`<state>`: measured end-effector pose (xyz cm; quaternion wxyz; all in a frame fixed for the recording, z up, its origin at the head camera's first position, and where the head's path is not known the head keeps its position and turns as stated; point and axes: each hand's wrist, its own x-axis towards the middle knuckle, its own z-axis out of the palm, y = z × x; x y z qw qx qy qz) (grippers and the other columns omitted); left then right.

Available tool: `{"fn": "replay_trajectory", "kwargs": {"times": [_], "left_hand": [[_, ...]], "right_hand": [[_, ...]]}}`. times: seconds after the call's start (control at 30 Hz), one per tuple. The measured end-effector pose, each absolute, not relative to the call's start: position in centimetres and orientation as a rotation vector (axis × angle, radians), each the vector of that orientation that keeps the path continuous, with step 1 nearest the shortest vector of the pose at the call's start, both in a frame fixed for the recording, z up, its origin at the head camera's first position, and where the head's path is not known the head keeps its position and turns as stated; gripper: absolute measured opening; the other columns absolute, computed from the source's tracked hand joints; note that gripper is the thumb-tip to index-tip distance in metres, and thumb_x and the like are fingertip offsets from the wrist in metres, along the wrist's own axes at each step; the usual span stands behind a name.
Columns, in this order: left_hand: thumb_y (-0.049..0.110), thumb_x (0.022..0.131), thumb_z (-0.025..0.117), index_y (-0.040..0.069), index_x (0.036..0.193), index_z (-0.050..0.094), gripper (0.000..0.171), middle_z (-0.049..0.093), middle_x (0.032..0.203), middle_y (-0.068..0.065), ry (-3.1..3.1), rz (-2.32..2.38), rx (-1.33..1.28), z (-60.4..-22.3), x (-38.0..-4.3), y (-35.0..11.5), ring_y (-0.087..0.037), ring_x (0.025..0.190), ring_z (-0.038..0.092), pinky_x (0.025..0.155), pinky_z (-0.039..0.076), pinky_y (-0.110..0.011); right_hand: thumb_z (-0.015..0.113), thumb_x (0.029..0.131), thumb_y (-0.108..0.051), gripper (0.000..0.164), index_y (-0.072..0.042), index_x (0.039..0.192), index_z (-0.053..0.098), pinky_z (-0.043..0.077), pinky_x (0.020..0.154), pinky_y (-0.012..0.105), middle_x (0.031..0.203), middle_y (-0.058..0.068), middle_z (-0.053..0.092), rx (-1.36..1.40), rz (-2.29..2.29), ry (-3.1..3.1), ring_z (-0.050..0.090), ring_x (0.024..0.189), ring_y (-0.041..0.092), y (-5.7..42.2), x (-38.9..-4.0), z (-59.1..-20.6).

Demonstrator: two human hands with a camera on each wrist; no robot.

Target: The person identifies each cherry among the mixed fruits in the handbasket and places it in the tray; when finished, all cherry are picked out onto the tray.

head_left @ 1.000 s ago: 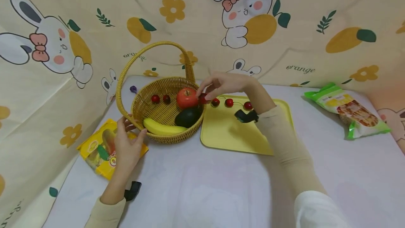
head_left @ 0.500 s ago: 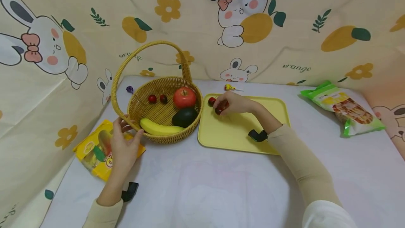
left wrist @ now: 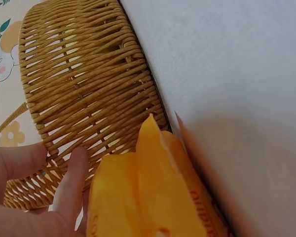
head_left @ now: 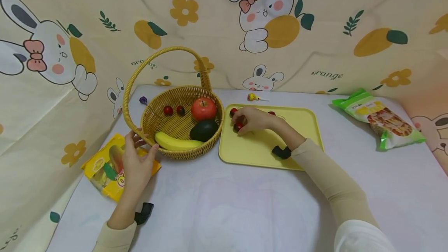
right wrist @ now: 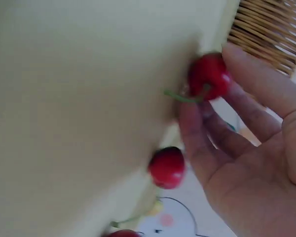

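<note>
My right hand (head_left: 255, 119) is low over the left part of a yellow tray (head_left: 266, 158). It pinches a red cherry (right wrist: 209, 76) with a green stem between thumb and fingertips. Another cherry (head_left: 233, 112) lies at the tray's back left corner, and one (head_left: 271, 113) shows behind the wrist. My left hand (head_left: 138, 162) holds the near left rim of a wicker basket (head_left: 189, 154), at the foot of its handle. Inside the basket are a banana (head_left: 178, 142), a red apple (head_left: 203, 109), a dark green avocado (head_left: 204, 130) and two cherries (head_left: 174, 110).
A yellow snack packet (head_left: 105, 166) lies under the left hand, its edge against the basket in the left wrist view. Behind the tray is a yellow lollipop (head_left: 252, 97); a purple one (head_left: 143, 100) sits left of the basket. A green and white food bag (head_left: 379, 119) lies far right.
My right hand has moved from the basket's right rim back over the tray, a cherry at its fingertips both times. My left hand has stayed on the basket.
</note>
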<state>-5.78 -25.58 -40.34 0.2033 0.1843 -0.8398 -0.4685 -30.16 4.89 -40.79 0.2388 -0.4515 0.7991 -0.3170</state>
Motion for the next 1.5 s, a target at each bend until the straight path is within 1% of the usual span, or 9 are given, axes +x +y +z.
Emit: {"fn": "replay_trajectory", "kwargs": {"times": [0.2,0.33,0.4,0.57,0.73,0.87,1.0,1.3,1.5], "left_hand": [[0.009,0.095,0.068,0.012,0.152,0.030,0.069,0.048,0.141,-0.014,-2.340,-1.280,0.549,-40.4,-5.6,-26.0,-0.025,0.125,0.048,0.080,0.045,-0.006],[0.009,0.095,0.068,0.011,0.152,0.030,0.068,0.048,0.141,-0.014,-2.331,-1.280,0.544,-40.5,-5.5,-26.3,-0.025,0.125,0.047,0.081,0.046,-0.006],[0.008,0.095,0.067,0.010,0.151,0.031,0.067,0.048,0.140,-0.015,-2.318,-1.286,0.530,-40.6,-5.4,-26.4,-0.027,0.125,0.048,0.080,0.045,-0.005],[0.005,0.094,0.068,0.008,0.150,0.032,0.066,0.049,0.137,-0.017,-2.282,-1.321,0.489,-40.7,-5.3,-26.3,-0.029,0.124,0.048,0.077,0.045,-0.004],[0.004,0.094,0.068,0.006,0.150,0.032,0.066,0.048,0.137,-0.018,-2.266,-1.352,0.463,-40.8,-5.3,-26.1,-0.030,0.123,0.048,0.077,0.046,-0.004],[0.004,0.094,0.067,0.005,0.149,0.033,0.065,0.048,0.137,-0.019,-2.278,-1.329,0.452,-41.0,-5.4,-26.0,-0.030,0.123,0.048,0.077,0.045,-0.004],[0.003,0.094,0.067,0.004,0.149,0.033,0.064,0.049,0.137,-0.020,-2.288,-1.311,0.440,-41.1,-5.7,-26.0,-0.031,0.122,0.049,0.076,0.044,-0.004],[0.004,0.095,0.067,0.006,0.150,0.032,0.065,0.049,0.138,-0.020,-2.298,-1.319,0.431,-41.0,-6.0,-25.9,-0.030,0.123,0.049,0.076,0.045,-0.004],[0.002,0.094,0.067,0.005,0.149,0.033,0.065,0.049,0.137,-0.021,-2.290,-1.312,0.422,-40.9,-6.0,-26.0,-0.031,0.122,0.050,0.076,0.045,-0.004]], "right_hand": [[0.077,0.087,-0.008,0.033,0.005,0.115,0.067,0.053,0.088,0.039,0.108,0.020,0.067,-1.334,-0.993,2.152,0.062,0.099,0.031,1.4,-30.3,-35.1],[0.075,0.089,-0.011,0.032,0.002,0.117,0.066,0.052,0.090,0.033,0.111,0.016,0.067,-1.469,-0.969,2.096,0.063,0.099,0.024,-4.2,-30.0,-31.7],[0.075,0.090,-0.014,0.037,0.002,0.122,0.065,0.051,0.092,0.030,0.117,0.016,0.066,-1.483,-0.950,2.049,0.062,0.104,0.024,-7.4,-29.8,-31.1],[0.073,0.092,-0.019,0.052,0.000,0.137,0.055,0.045,0.099,0.026,0.137,0.015,0.057,-1.364,-0.953,1.982,0.053,0.124,0.025,-14.0,-29.3,-32.2],[0.073,0.092,-0.022,0.060,-0.005,0.145,0.048,0.041,0.106,0.029,0.148,0.009,0.047,-1.217,-0.969,1.994,0.042,0.136,0.023,-17.1,-29.2,-34.7],[0.074,0.091,-0.021,0.062,-0.005,0.145,0.048,0.041,0.106,0.031,0.148,0.009,0.047,-1.148,-1.016,1.997,0.042,0.137,0.024,-17.8,-29.3,-36.2],[0.073,0.091,-0.019,0.061,-0.004,0.144,0.049,0.040,0.106,0.028,0.148,0.010,0.048,-1.132,-1.058,1.964,0.042,0.137,0.024,-18.2,-29.3,-37.2],[0.074,0.090,-0.024,0.062,-0.008,0.145,0.051,0.041,0.105,0.026,0.147,0.007,0.050,-1.102,-1.001,1.982,0.044,0.137,0.022,-18.3,-29.4,-37.9],[0.074,0.090,-0.020,0.058,-0.002,0.141,0.053,0.046,0.100,0.026,0.139,0.014,0.057,-1.135,-0.903,1.887,0.055,0.125,0.022,-18.3,-29.4,-38.2]]}}
